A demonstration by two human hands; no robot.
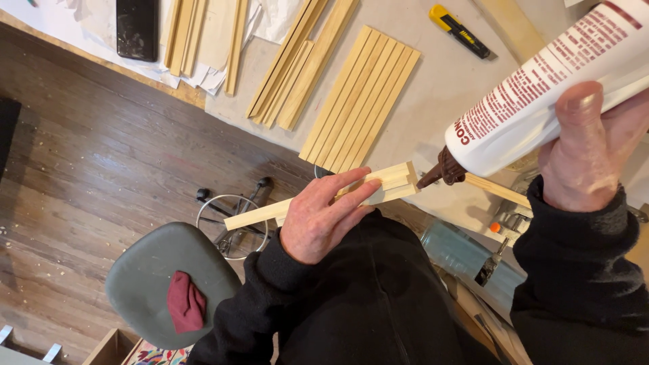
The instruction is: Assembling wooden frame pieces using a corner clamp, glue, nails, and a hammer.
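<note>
Glue bottle (541,94) nozzle toward wood strips (378,186)

A pale wooden strip (378,184) lies level over the lap, its grooved end just beside a tilted white glue bottle's (541,94) brown nozzle.

Black knit sleeves w/ ribbed cuffs, both arms; hands bare.
</note>
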